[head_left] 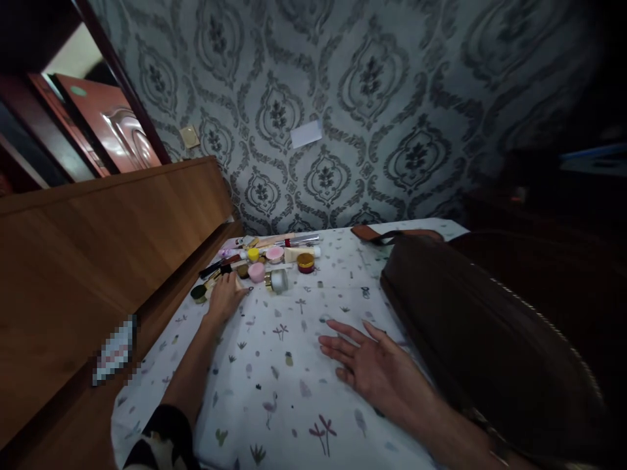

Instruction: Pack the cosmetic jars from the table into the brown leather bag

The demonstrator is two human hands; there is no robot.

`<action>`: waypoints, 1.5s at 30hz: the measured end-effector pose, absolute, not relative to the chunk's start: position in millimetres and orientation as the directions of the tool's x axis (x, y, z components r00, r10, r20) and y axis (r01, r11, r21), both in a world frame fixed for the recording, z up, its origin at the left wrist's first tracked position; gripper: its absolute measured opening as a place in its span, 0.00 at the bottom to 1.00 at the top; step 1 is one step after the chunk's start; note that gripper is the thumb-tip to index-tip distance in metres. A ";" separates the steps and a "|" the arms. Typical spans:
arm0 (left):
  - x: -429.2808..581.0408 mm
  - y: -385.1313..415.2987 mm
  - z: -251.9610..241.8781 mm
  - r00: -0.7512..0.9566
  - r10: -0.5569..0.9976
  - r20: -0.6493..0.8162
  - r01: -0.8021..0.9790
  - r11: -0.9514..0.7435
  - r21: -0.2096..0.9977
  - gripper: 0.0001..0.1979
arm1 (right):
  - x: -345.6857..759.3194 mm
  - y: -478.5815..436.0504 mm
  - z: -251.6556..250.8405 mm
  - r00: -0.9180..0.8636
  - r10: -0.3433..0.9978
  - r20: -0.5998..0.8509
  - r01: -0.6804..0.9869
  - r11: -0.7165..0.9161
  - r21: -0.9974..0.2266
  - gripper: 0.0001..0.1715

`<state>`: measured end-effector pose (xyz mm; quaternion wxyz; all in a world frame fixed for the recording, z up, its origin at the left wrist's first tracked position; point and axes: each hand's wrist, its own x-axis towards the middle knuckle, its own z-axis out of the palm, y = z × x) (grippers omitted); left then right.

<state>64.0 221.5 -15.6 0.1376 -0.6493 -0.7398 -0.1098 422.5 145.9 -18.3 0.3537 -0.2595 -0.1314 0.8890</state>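
My left hand (225, 299) reaches to the left end of a group of cosmetics, its fingers curled down over something pale that they mostly hide. Beside it are a dark-lidded jar (198, 294), a pink jar (256, 271) and a clear glass jar with a gold band (278, 281), which lies tipped on its side. A jar with a gold lid (305, 262) stands at the group's right. My right hand (375, 359), palm turned partly up and fingers spread, hovers over the patterned cloth (294, 365) with nothing in it.
A large dark brown bag (470, 333) with a tan strap (366, 233) takes up the right side. Tubes (300, 254), a yellow-capped container (253, 254) and brushes line the far left. A wooden panel (122, 228) borders the left; a papered wall (333, 117) rises behind.
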 end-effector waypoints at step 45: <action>209.5 194.7 -3.4 0.362 0.900 0.242 0.796 -0.434 0.422 0.24 | 426.3 145.9 -32.5 -0.626 0.746 -0.225 -0.582 -0.640 -0.501 0.21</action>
